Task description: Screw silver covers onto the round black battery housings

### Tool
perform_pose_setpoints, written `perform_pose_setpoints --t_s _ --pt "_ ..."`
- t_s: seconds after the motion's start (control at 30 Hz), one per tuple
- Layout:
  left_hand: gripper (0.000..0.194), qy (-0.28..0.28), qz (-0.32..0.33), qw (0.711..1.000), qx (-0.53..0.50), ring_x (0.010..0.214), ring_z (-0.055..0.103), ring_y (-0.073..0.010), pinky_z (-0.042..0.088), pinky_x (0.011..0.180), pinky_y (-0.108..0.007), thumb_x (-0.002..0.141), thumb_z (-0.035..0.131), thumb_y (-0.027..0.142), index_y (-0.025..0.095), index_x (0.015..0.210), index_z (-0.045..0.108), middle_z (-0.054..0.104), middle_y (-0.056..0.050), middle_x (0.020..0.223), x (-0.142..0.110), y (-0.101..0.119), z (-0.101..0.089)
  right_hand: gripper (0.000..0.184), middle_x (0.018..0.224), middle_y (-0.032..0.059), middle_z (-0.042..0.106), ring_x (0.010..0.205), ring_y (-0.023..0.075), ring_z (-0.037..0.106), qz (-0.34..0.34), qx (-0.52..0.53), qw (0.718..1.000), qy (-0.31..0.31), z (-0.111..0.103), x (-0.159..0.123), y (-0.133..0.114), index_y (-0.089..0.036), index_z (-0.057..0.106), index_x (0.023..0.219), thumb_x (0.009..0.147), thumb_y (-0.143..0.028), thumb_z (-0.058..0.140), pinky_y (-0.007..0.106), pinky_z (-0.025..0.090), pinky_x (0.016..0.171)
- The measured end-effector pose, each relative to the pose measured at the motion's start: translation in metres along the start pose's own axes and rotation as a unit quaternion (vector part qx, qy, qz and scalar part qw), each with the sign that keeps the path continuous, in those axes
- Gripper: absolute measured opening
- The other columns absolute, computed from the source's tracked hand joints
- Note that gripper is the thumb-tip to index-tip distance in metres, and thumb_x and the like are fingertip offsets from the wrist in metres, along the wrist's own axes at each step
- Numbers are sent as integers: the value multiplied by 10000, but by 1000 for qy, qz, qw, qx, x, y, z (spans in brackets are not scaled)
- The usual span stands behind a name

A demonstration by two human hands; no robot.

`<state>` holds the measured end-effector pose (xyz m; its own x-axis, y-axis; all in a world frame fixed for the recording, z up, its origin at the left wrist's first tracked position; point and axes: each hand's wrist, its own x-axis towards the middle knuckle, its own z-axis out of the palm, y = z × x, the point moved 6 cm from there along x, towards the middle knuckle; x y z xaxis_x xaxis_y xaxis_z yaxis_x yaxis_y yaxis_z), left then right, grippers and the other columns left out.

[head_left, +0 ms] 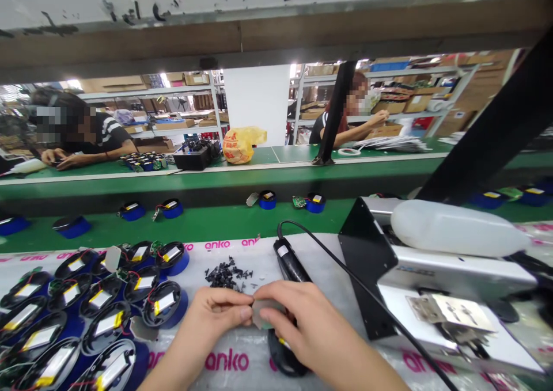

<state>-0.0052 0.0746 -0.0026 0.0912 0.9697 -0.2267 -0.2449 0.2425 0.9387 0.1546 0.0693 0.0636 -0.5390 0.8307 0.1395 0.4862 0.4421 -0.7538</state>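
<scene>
My left hand (216, 313) and my right hand (298, 322) meet at the bottom centre, both pinching a small grey translucent piece (261, 315) between fingertips. Under my right hand lies a round black shell (283, 359) with a yellow part showing. A black electric screwdriver (290, 261) with a cable lies just beyond my hands. A small heap of black screws (227, 276) sits next to it on the left.
Several round black-and-blue units with batteries (86, 310) crowd the left. A metal fixture (432, 276) with a white bottle (453, 227) stands right. Blue units (268, 200) sit on the green conveyor (207, 221). Two people work across the far bench, near a yellow bag (242, 143).
</scene>
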Motion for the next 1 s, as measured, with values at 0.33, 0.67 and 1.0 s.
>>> perform_pose_setpoints --t_s 0.33,0.67,1.0 --pt "379 -24 20 996 -87 494 636 -91 511 544 -173 527 982 319 171 825 802 757 -15 596 -4 4 18 359 1185 72 690 1104 262 599 -53 -205 975 -61 -12 -13 -30 -173 629 1232 883 -173 710 388 489 976" --pt "657 -96 145 970 169 977 629 -276 519 733 -290 523 968 319 257 1147 773 698 -118 1237 -9 -1 28 404 1281 16 671 1206 225 600 87 -39 995 10 -16 -49 -8 -335 678 1236 860 -194 722 333 457 1062" --pt "710 -270 97 921 262 939 639 -235 524 763 -253 468 958 145 326 1126 764 656 -19 1068 -23 -9 55 450 1099 66 714 958 268 658 201 26 964 170 6 -90 38 -291 702 1156 720 -339 803 420 544 923"
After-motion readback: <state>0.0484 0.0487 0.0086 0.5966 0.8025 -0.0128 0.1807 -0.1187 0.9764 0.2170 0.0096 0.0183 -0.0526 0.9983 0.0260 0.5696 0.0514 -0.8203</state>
